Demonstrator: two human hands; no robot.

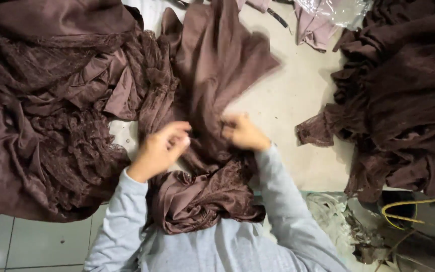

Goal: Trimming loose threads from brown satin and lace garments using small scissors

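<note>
At the worktop's (298, 95) near edge, both hands pinch a brown garment (212, 75) draped from mid-worktop into the lap. Left hand (159, 150) is closed on its satin fold; right hand (242, 133) is clamped on the fabric just beside. Step looks like spreading or aligning the fabric. Piles lie left (41, 116) and right (404, 95). Any further pull needs an even grip.

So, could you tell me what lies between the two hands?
In the head view, only brown fabric runs between the left hand and the right hand; both grip it.
</note>
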